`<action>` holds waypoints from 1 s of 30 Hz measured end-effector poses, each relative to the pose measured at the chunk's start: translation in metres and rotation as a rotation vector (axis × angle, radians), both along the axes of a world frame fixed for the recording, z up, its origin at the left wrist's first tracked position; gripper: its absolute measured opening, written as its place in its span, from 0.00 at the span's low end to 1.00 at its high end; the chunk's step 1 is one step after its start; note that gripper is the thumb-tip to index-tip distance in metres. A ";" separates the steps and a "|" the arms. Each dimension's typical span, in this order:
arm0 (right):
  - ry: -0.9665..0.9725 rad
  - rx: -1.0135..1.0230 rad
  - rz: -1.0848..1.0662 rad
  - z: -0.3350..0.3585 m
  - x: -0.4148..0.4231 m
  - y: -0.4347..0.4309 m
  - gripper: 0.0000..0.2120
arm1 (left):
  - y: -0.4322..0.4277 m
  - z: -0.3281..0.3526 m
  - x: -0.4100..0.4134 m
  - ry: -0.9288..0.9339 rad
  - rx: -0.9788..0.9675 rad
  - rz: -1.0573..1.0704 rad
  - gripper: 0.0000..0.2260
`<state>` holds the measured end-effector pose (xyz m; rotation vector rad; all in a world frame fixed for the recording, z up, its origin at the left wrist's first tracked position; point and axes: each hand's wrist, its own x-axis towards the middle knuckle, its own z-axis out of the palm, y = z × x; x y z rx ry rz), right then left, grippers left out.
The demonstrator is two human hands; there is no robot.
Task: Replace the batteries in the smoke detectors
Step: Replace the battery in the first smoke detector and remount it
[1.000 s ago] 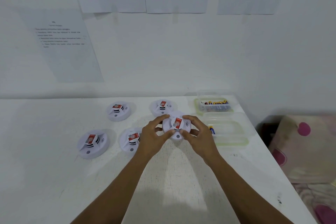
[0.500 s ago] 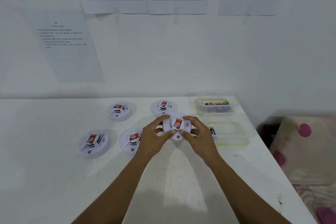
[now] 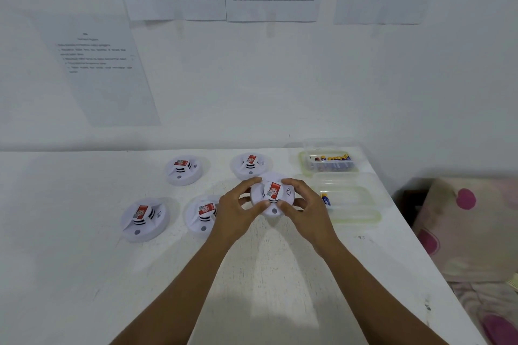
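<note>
Nearest me on the worktop [image 3: 84, 274], the left grip [image 3: 238, 210] and right grip [image 3: 305, 207] pinch the detector [image 3: 273, 196] by opposite sides of its rim, fingers curled. Whether it rests on the worktop, I cannot tell. To open it cleanly, I would brace one side, twist the other evenly and keep it level. Other detectors [image 3: 144, 217] lie left of and behind the detector. The tray [image 3: 361, 216] right of it holds one battery [image 3: 326, 200]. The box [image 3: 332, 162] of batteries stands behind-right.

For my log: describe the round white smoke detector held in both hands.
The round white plastic smoke detector faces up over the white table, its rim gripped by the left hand and right hand. A red label crosses its raised centre, curved dark marks beside it, a small grey button near the front edge.
</note>
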<state>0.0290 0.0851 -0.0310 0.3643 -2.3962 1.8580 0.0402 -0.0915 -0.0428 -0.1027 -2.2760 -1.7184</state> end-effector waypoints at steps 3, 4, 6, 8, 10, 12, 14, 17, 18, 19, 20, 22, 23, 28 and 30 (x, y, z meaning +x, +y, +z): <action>0.000 -0.003 0.000 0.000 0.001 0.000 0.19 | 0.000 -0.001 0.001 0.005 -0.002 0.000 0.21; 0.001 -0.002 0.000 -0.001 0.001 0.001 0.19 | 0.000 -0.001 0.001 0.006 -0.008 0.001 0.21; 0.000 -0.002 -0.001 -0.001 0.002 0.001 0.19 | -0.001 -0.002 0.001 0.004 -0.018 0.002 0.21; -0.005 0.001 0.000 -0.004 0.003 0.001 0.19 | 0.000 -0.005 0.003 -0.007 -0.033 0.005 0.21; 0.001 0.031 0.006 -0.009 0.004 0.002 0.19 | 0.001 -0.009 0.006 -0.020 -0.048 0.002 0.20; 0.002 0.067 0.006 -0.017 0.007 0.002 0.18 | 0.003 -0.016 0.010 -0.030 -0.075 0.000 0.19; 0.013 0.115 0.001 -0.027 0.009 0.003 0.18 | 0.004 -0.024 0.015 -0.030 -0.128 0.002 0.18; 0.050 0.185 -0.005 -0.037 0.008 0.000 0.19 | 0.003 -0.036 0.017 -0.039 -0.201 0.019 0.19; 0.056 0.199 -0.010 -0.038 0.006 -0.001 0.19 | 0.003 -0.037 0.017 -0.039 -0.224 0.030 0.19; 0.060 0.212 -0.017 -0.039 0.005 -0.002 0.19 | 0.004 -0.038 0.016 -0.035 -0.243 0.040 0.19; 0.061 0.228 -0.028 -0.039 0.003 -0.004 0.19 | 0.005 -0.039 0.014 -0.029 -0.258 0.049 0.19; 0.076 0.248 -0.048 -0.039 0.001 -0.005 0.19 | 0.009 -0.037 0.011 -0.016 -0.297 0.074 0.18; 0.086 0.245 -0.057 -0.040 0.000 -0.005 0.18 | 0.011 -0.035 0.010 -0.007 -0.313 0.083 0.17; 0.126 0.266 -0.137 -0.050 0.000 -0.008 0.16 | 0.015 -0.034 0.012 0.027 -0.288 0.088 0.15; 0.149 0.301 -0.181 -0.055 0.003 -0.009 0.15 | 0.016 -0.034 0.014 0.030 -0.269 0.091 0.15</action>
